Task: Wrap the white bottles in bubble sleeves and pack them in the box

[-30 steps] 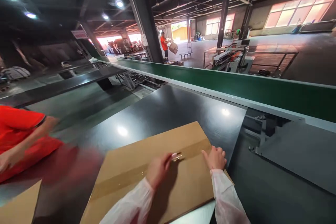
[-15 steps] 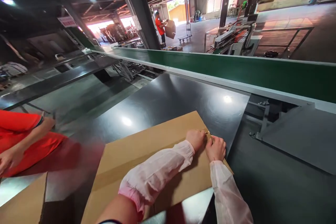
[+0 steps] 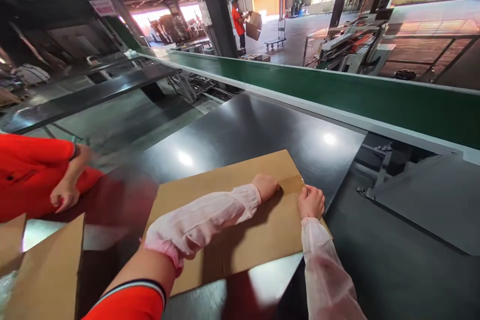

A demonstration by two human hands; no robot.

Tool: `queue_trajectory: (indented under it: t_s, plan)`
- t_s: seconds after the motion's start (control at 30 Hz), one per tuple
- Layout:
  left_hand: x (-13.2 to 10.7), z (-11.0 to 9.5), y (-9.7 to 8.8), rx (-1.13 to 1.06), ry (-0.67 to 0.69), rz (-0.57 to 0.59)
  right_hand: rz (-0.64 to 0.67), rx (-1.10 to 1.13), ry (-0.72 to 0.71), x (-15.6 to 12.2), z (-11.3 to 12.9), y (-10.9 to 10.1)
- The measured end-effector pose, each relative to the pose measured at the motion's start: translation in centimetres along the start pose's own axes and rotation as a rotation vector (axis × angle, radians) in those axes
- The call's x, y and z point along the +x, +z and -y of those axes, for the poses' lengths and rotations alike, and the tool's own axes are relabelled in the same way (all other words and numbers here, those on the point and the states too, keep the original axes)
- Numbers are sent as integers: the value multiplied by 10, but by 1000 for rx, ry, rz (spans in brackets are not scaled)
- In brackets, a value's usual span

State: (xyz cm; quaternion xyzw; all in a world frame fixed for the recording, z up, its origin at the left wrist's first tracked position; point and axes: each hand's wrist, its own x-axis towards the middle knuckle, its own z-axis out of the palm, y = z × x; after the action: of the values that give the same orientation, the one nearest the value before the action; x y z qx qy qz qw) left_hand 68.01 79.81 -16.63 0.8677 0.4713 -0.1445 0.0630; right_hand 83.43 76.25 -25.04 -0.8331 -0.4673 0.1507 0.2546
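A closed cardboard box [image 3: 258, 240] lies on the dark, shiny table [image 3: 258, 125] in front of me. My left hand [image 3: 265, 187], in a white sleeve cover, is closed low over the box top, knuckles up. What its fingers pinch, if anything, is hidden beneath them. Between the hands, a smooth brown strip like packing tape [image 3: 291, 183] runs along the box's middle line. At the right end, my right hand [image 3: 311, 202] grips the box edge, thumb on top and fingers curled over the side.
Beyond the table runs a green conveyor belt [image 3: 337, 90] with a pale rail. A co-worker in red [image 3: 33, 175] stands at the left, behind an open carton [image 3: 48, 270]. Farther off, another person [image 3: 239, 22] holds a carton near a trolley [image 3: 275, 40]. A grey panel [image 3: 431, 200] lies right.
My left hand has moved left along the box's middle line, away from my right hand, which stays at the right edge. The view has shifted slightly, and the co-worker's arm at left has moved.
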Motion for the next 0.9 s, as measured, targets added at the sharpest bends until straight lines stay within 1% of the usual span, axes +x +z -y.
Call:
queue_trajectory:
  t_s: [0.17, 0.3, 0.37, 0.53, 0.7, 0.8, 0.9]
  plan:
    - [-23, 18, 10, 10, -14, 9, -8, 2, 1, 1, 3, 0]
    - [-47, 40, 21, 53, -36, 28, -12, -9, 0, 1, 7, -2]
    - [-64, 54, 29, 72, -63, 37, -8, -14, -1, 0, 10, -4]
    - [-111, 92, 48, 93, -114, 16, 27, -20, 7, 0, 18, -9]
    - [-158, 131, 65, 115, -184, 24, 30, -13, 48, 0, 23, -8]
    - [-183, 147, 76, 128, -222, 48, 34, -26, 67, 0, 25, -6]
    - [-199, 158, 86, 114, -255, 60, -3, -43, 73, 1, 27, -4]
